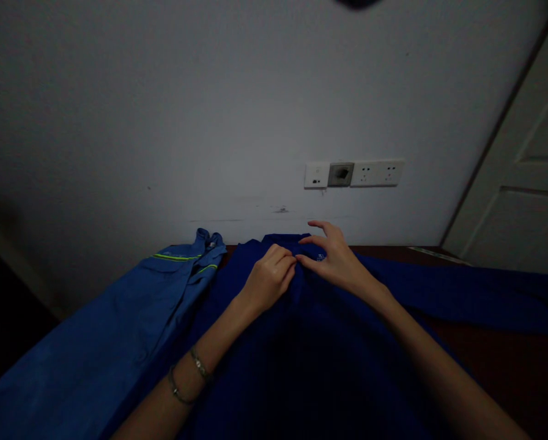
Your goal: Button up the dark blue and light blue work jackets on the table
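A dark blue long-sleeved garment (347, 342), seemingly a shirt or jacket, lies spread out with its collar (285, 238) toward the wall. My left hand (270, 275) is closed in a pinch on the front of this garment just below the collar. Right beside it, my right hand (331, 255) has its fingers apart and curved, the thumb tip by the left fingertips at the cloth. Small white marking (320, 257) shows on the chest under the right hand. Any button or zip at the fingertips is too dark and small to make out.
A lighter blue garment (104, 330) with yellow-green stripes lies to the left. Beneath is a dark reddish-brown table (507, 360) against a pale wall (237, 110). Wall sockets (377, 173) sit above its far edge. A white panelled door (526, 177) is at right.
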A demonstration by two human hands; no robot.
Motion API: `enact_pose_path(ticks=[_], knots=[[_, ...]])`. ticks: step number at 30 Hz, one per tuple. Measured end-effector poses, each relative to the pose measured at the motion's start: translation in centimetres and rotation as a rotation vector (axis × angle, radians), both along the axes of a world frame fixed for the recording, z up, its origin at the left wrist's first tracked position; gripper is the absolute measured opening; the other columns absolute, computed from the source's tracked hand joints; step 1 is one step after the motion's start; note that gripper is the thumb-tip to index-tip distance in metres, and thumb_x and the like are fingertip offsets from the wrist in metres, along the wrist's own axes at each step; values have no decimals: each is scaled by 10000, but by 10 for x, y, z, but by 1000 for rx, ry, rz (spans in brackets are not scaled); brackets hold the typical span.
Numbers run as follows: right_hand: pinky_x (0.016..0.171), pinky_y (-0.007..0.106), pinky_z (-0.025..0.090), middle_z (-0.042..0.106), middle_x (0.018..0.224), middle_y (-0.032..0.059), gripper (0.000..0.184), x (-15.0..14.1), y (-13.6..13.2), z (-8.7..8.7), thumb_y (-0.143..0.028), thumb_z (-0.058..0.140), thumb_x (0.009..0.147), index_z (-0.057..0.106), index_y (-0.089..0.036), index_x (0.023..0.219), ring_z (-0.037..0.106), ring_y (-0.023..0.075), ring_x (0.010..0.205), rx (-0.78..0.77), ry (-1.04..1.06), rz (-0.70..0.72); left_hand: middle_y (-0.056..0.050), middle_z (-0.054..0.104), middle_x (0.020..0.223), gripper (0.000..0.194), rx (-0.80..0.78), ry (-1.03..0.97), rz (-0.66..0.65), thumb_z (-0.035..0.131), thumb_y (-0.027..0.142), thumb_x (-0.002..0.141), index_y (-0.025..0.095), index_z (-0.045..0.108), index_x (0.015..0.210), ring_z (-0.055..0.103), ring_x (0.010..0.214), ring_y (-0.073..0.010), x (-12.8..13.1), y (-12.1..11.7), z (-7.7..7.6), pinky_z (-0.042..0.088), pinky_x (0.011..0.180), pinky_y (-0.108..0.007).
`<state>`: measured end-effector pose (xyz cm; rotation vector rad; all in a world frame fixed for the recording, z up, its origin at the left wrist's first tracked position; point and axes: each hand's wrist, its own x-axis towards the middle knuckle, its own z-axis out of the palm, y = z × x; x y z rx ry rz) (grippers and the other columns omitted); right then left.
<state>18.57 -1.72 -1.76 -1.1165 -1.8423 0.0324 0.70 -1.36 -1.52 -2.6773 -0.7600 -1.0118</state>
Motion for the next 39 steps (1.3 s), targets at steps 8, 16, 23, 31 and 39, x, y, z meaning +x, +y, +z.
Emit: enact_pose_path(ticks=[8, 16, 23, 31, 39], knots=[[939, 391, 358, 484, 1146, 61, 92, 8, 0, 4, -268, 584, 757, 631, -192, 732, 467, 196, 1077, -178, 5, 177, -81, 578, 841, 158, -25, -4, -50, 426, 136, 839, 122, 582, 863, 508, 832, -163, 0, -1, 0, 455, 744, -316], [938, 371, 358, 503, 1130, 47, 98, 14, 1, 9, -263, 587, 753, 644, -193, 716, 494, 177, 1044, -253, 72, 288, -58, 593, 790, 112, -60, -171, -110, 486, 116, 797, 133, 595, 775, 521, 773, -139, 4, -1, 1, 456, 710, -289], [943, 372, 352, 497, 1129, 51, 113, 17, 5, 5, -289, 571, 765, 633, -196, 744, 449, 187, 1097, -286, 93, 383, -45, 609, 734, 104, -163, -279, -124, 541, 97, 743, 140, 632, 719, 548, 754, -139, 3, 2, 1, 463, 718, -290], [943, 382, 341, 488, 1116, 54, 138, 17, 6, 6, -322, 558, 776, 624, -201, 776, 443, 191, 1082, -293, 92, 458, -41, 632, 716, 91, -385, -371, -161, 591, 101, 701, 152, 665, 693, 583, 729, -145, -1, 6, 3, 473, 705, -292], [926, 379, 355, 486, 1110, 61, 176, 16, 4, 8, -350, 537, 787, 621, -198, 811, 451, 186, 1054, -307, 129, 532, -40, 631, 708, 52, -571, -479, -236, 619, 125, 685, 147, 663, 667, 598, 752, -149, -4, 10, 3, 480, 720, -292]])
